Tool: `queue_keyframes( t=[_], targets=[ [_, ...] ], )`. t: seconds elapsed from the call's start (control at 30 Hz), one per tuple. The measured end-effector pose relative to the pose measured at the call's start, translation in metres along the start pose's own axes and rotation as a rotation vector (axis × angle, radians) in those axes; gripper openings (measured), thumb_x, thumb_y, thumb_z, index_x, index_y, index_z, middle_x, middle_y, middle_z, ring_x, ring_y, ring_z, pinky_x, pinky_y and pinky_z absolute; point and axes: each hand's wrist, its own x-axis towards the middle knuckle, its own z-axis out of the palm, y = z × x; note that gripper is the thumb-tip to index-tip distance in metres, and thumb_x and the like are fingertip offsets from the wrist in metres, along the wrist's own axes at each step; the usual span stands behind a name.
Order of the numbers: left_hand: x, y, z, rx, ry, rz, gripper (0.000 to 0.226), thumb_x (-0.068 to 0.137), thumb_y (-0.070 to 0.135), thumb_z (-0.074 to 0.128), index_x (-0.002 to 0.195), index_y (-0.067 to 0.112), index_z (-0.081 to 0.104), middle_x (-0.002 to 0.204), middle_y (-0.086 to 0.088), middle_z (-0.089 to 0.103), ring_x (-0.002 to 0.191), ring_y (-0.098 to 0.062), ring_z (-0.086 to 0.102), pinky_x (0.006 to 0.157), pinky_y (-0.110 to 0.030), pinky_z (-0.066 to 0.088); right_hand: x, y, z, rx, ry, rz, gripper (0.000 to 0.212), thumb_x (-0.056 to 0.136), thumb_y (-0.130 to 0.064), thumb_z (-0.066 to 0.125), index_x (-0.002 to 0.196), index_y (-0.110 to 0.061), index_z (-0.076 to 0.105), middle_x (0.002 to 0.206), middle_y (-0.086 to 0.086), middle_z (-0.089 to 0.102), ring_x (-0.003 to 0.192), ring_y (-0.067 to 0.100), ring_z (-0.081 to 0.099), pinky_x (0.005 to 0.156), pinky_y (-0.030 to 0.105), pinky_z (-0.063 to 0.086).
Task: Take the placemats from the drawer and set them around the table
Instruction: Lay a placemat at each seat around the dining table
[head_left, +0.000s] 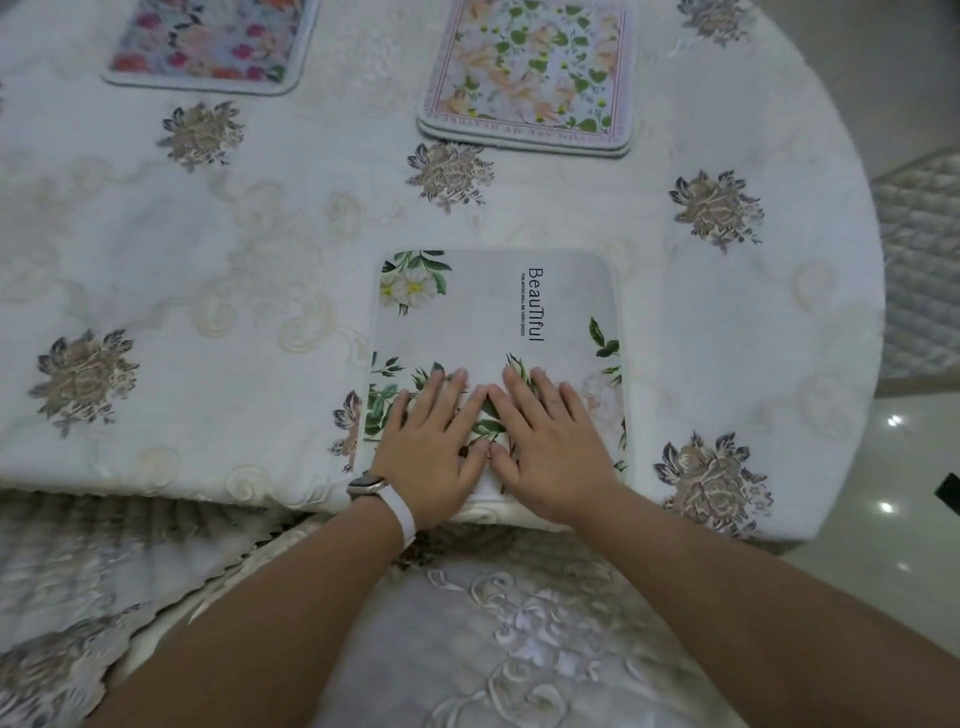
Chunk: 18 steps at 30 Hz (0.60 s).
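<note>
A grey placemat (483, 317) printed with white flowers, green leaves and the word "Beautiful" lies flat at the near edge of the round table (208, 260). My left hand (436, 447) and my right hand (550, 447) rest side by side on its near half, palms down, fingers straight and spread, thumbs almost touching. My left wrist carries a watch with a white strap. A small stack of placemats (530, 73) with peach flowers lies further back. A single placemat (208, 41) with pink and red flowers lies at the far left, partly cut off.
A white embroidered tablecloth with grey-brown flower motifs covers the table. A chair (493, 623) with an embroidered cushion stands directly below me against the table edge. Another quilted chair seat (919, 260) is at the right, over a glossy floor (883, 467).
</note>
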Motion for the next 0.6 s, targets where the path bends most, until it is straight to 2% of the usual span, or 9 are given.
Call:
queue_keyframes(
  t=[0.1,0.2,0.37,0.43,0.5,0.53,0.6],
  targets=[
    [-0.002,-0.014,-0.006,-0.006,-0.003,-0.054,0.07,0.094,0.064,0.025,0.156,0.034,0.011,0.163,0.006,0.002,0.151,-0.017,0.001,0.12,-0.047,0.006,-0.001,0.023,-0.006,0.002,-0.013,0.036,0.068,0.097,-0.059,0.02,0.157,-0.03,0.004,0.164,-0.001,-0.007,0.151,0.023,-0.009,0.122,0.048,-0.001],
    [-0.007,-0.038,-0.013,0.015,-0.037,-0.06,0.07,0.093,0.065,0.018,0.156,0.036,0.006,0.164,0.006,-0.002,0.151,-0.016,-0.005,0.12,-0.047,0.005,-0.007,0.062,-0.017,0.002,-0.032,0.133,0.067,0.097,-0.06,0.011,0.155,-0.032,-0.01,0.162,0.0,-0.02,0.148,0.022,-0.02,0.121,0.048,-0.003],
    [-0.026,-0.067,-0.024,0.001,-0.07,-0.225,0.074,0.09,0.067,0.008,0.156,0.033,0.004,0.164,0.005,-0.002,0.151,-0.02,0.0,0.12,-0.047,0.01,-0.026,0.107,-0.031,-0.038,-0.111,0.257,0.067,0.095,-0.065,0.0,0.153,-0.034,-0.017,0.163,-0.001,-0.019,0.15,0.025,-0.016,0.121,0.05,-0.003],
    [-0.032,-0.061,-0.029,-0.023,-0.068,-0.266,0.075,0.091,0.063,0.01,0.157,0.027,0.014,0.164,0.0,0.01,0.151,-0.024,0.01,0.119,-0.047,0.016,-0.031,0.103,-0.038,-0.017,-0.117,0.273,0.066,0.098,-0.06,0.008,0.155,-0.03,-0.009,0.165,0.001,-0.01,0.151,0.027,-0.008,0.12,0.051,0.0],
    [-0.037,-0.052,-0.035,-0.078,-0.027,-0.273,0.071,0.09,0.054,0.022,0.15,0.018,0.038,0.158,-0.008,0.032,0.144,-0.029,0.03,0.113,-0.049,0.032,-0.035,0.092,-0.046,-0.005,-0.091,0.261,0.063,0.1,-0.051,0.021,0.156,-0.023,0.012,0.164,0.005,0.012,0.15,0.028,0.011,0.12,0.049,0.01],
    [-0.039,-0.047,-0.038,-0.102,-0.004,-0.25,0.068,0.089,0.049,0.027,0.143,0.014,0.049,0.151,-0.01,0.043,0.138,-0.031,0.04,0.106,-0.049,0.042,-0.039,0.088,-0.049,-0.022,-0.058,0.241,0.058,0.099,-0.046,0.027,0.151,-0.02,0.027,0.157,0.007,0.029,0.144,0.027,0.026,0.117,0.047,0.019],
    [-0.042,-0.035,-0.046,-0.121,0.026,-0.185,0.063,0.083,0.041,0.031,0.131,0.012,0.06,0.137,-0.01,0.058,0.123,-0.032,0.054,0.09,-0.045,0.053,-0.048,0.083,-0.055,-0.046,0.011,0.202,0.042,0.096,-0.039,0.035,0.129,-0.019,0.05,0.128,0.001,0.056,0.12,0.023,0.051,0.1,0.038,0.037]
  ],
)
